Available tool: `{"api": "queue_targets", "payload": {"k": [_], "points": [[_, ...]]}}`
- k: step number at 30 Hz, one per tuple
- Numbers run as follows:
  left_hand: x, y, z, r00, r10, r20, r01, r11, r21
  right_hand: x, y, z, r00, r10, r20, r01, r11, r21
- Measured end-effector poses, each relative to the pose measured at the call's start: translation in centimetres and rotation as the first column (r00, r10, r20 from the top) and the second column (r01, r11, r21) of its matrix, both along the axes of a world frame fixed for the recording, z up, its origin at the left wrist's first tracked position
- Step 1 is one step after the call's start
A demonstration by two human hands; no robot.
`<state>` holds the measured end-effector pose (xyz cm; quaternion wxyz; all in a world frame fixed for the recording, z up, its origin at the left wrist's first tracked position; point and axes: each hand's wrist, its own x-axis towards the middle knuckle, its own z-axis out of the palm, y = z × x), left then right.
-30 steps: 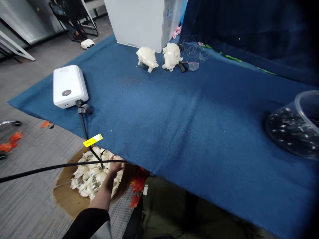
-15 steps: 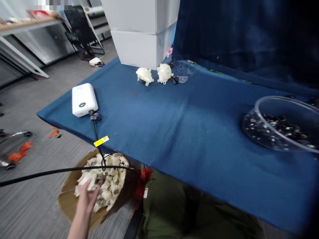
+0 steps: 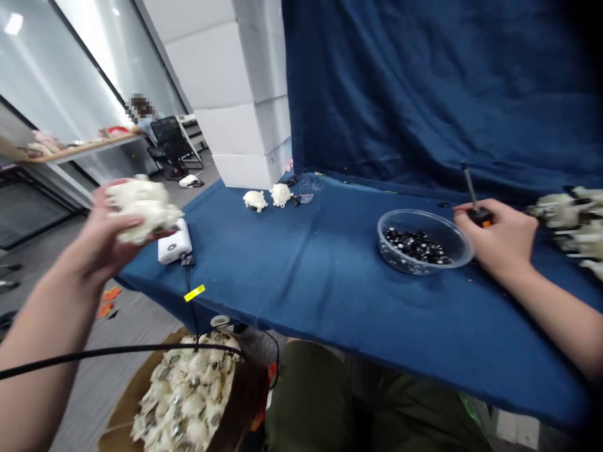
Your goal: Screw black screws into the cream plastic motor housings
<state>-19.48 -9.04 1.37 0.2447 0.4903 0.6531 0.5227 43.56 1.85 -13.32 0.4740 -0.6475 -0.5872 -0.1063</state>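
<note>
My left hand (image 3: 101, 238) is raised at the left, closed around a cream-white plastic piece (image 3: 141, 207) held above the table's left end. Below it, on the floor, a brown cardboard box (image 3: 141, 389) is full of several more such pieces. My right hand (image 3: 494, 242) rests on the blue-covered table (image 3: 330, 282) at the right, closed on a screwdriver (image 3: 473, 198) whose shaft points up. A clear bowl (image 3: 421, 242) of small black parts stands just left of that hand. Two white plastic pieces (image 3: 266, 198) lie at the table's far side.
A white power bank (image 3: 176, 248) sits on the table's left end, its black cable with a yellow tag hanging down. More cream parts (image 3: 572, 220) lie at the far right. White boxes and a blue curtain stand behind. A person sits far back left.
My left hand came up out of the floor box with a white piece and now holds it at table height. The view tilted up, bringing my right hand and the screwdriver into sight.
</note>
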Motion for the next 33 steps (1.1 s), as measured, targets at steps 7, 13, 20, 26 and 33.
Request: {"api": "queue_targets", "payload": {"k": [7,13,20,26,33], "points": [[11.8,12.2,-1.8,0.892,-0.429,-0.143,0.393,0.892,-0.224,-0.3,-0.9,0.7,0.995,0.061,-0.073,-0.063,0.998,-0.024],[15.3,15.4,-2.4,0.780,-0.426,-0.458,0.279,0.893,-0.354,-0.1,-0.2,0.9,0.983,0.107,-0.149,-0.109,0.994,-0.006],[15.1,17.8,-1.8,0.804,-0.435,-0.406,0.278,0.878,-0.390,0.0,0.2,0.9,0.967,0.128,-0.222,-0.126,0.992,0.025],[13.0,18.4,-1.6,0.912,-0.326,-0.247,0.259,0.928,-0.268,-0.1,0.1,1.2,0.962,0.137,-0.238,-0.135,0.991,0.023],[9.7,12.9,1.2,0.940,-0.150,-0.308,0.168,0.985,0.033,-0.1,0.1,1.4,0.957,0.155,-0.246,-0.156,0.988,0.017]]}}
